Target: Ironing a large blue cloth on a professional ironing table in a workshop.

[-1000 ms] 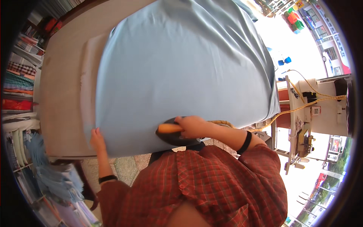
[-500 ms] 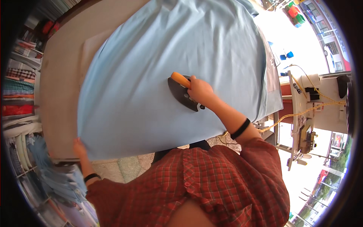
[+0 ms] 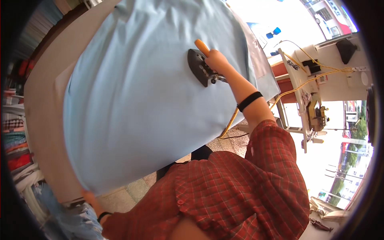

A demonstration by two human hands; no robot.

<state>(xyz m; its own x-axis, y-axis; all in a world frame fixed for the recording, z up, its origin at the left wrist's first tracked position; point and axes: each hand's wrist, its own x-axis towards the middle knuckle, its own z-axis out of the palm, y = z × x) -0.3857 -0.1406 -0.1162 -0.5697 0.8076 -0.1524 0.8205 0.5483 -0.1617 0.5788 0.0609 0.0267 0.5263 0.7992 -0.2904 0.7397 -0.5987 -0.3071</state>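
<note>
The right hand (image 3: pixel 217 62) was closed around the handle of the iron (image 3: pixel 196 69), which had travelled from the near edge of the cloth (image 3: pixel 136 116) to its right of centre. The left hand (image 3: pixel 89 197) was at the near-left corner; its grip could not be told. The cloth lay across the bench (image 3: pixel 42 92), shifted leftward, with folds at its far and left parts. Pressing had apparently advanced inward, with smoothing there incomplete.

Room left of iron (image 3: pixel 196 67) — cord (image 3: pixel 231 123) right
</note>
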